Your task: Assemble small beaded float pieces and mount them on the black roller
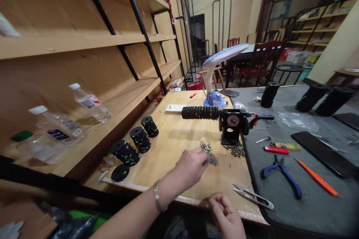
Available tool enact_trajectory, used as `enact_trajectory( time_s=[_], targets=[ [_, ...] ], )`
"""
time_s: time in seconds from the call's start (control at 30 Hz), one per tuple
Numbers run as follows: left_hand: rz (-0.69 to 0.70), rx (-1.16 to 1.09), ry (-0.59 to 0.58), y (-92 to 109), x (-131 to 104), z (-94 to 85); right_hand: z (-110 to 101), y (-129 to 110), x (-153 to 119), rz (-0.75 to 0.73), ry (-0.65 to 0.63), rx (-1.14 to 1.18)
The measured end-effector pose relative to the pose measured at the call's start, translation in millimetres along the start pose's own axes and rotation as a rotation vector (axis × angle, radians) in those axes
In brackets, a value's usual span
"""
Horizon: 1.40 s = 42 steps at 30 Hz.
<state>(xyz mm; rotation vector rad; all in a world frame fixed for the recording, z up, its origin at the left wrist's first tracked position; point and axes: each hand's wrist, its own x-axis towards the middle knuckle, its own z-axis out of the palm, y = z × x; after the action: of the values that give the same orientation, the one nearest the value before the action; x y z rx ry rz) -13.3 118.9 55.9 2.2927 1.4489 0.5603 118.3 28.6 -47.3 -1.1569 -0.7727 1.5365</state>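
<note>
My left hand (193, 167), with a metal bracelet on its wrist, reaches over the wooden table. Its fingers are closed and bent down at the edge of a heap of multicoloured beads (205, 146) and a heap of small grey pieces (213, 160); its fingertips are hidden. At the table's front edge my right hand (226, 214) is curled, thumb against the fingers; whatever it holds is too small to make out. Behind the heaps, a black foam roll (199, 112) wound with lines and coloured bits is mounted on a black rotary clamp (232, 125). Small brass-coloured pieces (238, 151) lie under it.
Several wound black spools (140, 139) stand at left. Thread snips (254, 196), blue-handled pliers (282, 175), an orange pointed tool (316, 176) and a red lighter (276, 150) lie at right. A desk lamp (214, 98) stands behind; bottles (91, 102) rest on the left shelf.
</note>
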Motion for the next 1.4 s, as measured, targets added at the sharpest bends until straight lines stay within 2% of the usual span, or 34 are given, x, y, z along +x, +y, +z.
enact_trajectory(
  time_s=[0.13,0.23,0.5,0.63,0.73,0.8,0.87,0.93,1.07,1.13,1.23,1.33,1.4],
  targets=[
    [-0.058,0.076,-0.035,-23.5,29.6,29.2,1.6,3.9,0.7,0.018,0.003,0.040],
    [-0.094,0.110,-0.053,-33.7,37.5,38.2,1.8,4.8,2.0,0.036,-0.014,0.065],
    [-0.126,0.142,-0.102,-33.3,41.3,39.1,0.1,5.1,2.5,0.040,-0.022,0.129],
    [-0.095,0.100,-0.056,-22.6,36.0,22.8,-6.3,1.9,3.6,0.079,-0.076,0.129],
    [-0.051,0.020,0.004,-1.3,16.6,-4.5,-10.7,-3.2,1.2,0.063,-0.062,0.134],
    [-0.015,-0.238,0.023,14.1,-5.0,-19.6,-12.4,-7.2,-3.4,0.033,-0.047,0.115],
    [-0.089,-0.444,0.042,24.7,-30.3,-23.1,-12.7,-11.1,-9.9,0.018,-0.040,0.078],
    [-0.227,-0.641,0.058,27.1,-55.4,-12.7,-11.2,-14.0,-17.1,0.007,-0.036,0.033],
    [-0.512,-0.965,0.127,14.6,-95.5,29.5,-2.9,-14.8,-27.9,-0.023,-0.108,-0.054],
    [-0.594,-1.081,0.166,7.9,-108.9,46.4,2.8,-11.9,-30.4,-0.025,-0.149,-0.080],
    [-0.658,-1.148,0.247,2.4,-121.2,57.6,10.4,-3.8,-31.8,0.034,-0.220,-0.096],
    [-0.654,-1.147,0.273,-1.4,-127.2,59.1,15.1,4.8,-31.6,0.094,-0.289,-0.081],
    [-0.637,-1.133,0.281,-4.3,-129.9,59.5,16.6,8.7,-30.8,0.079,-0.312,-0.103]
  ],
)
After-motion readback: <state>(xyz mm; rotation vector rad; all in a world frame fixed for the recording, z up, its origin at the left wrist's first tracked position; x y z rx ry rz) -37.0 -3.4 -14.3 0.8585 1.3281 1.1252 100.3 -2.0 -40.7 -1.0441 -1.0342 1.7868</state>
